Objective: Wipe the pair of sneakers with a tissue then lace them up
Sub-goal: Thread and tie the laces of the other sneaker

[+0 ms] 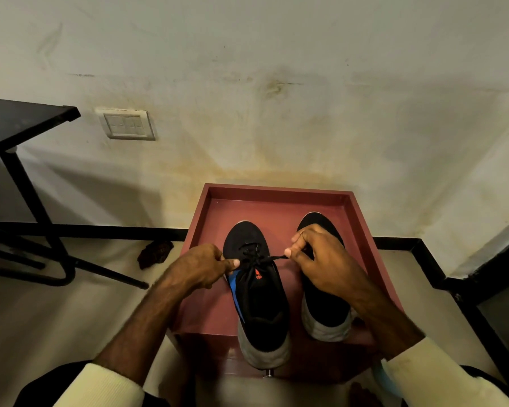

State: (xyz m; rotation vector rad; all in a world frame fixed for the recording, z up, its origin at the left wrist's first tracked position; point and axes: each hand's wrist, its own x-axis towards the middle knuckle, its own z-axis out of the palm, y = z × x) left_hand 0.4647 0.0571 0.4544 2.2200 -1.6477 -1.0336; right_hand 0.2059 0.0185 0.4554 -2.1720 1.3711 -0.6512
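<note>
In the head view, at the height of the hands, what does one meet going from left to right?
Black table frame, dark object on the floor, left hand, black lace, right hand.

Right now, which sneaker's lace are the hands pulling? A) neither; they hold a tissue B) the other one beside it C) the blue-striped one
C: the left hand and the right hand each pinch an end of the black lace, drawn sideways over the blue-striped sneaker.
</note>
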